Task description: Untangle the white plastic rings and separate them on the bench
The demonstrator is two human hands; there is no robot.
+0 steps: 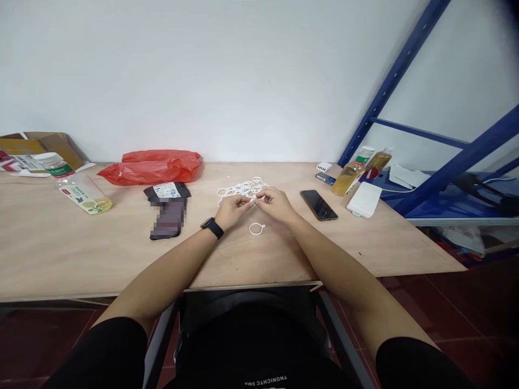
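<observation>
**White ring pinched over the plywood table**

A small white ring sits between the fingertips of both hands, above the middle of the pale plywood table, which stands against a plain white wall; the left hand and right hand are curled nearly closed, each pinching it; it looks thin and is partly hidden by fingers; just beyond lies a pile of rings, with one loose ring nearer; a phone lies to the right and a dark pouch to the left; bare board runs to the near edge.

left hand, right hand nearly touching, both grips pinched shut
</observation>
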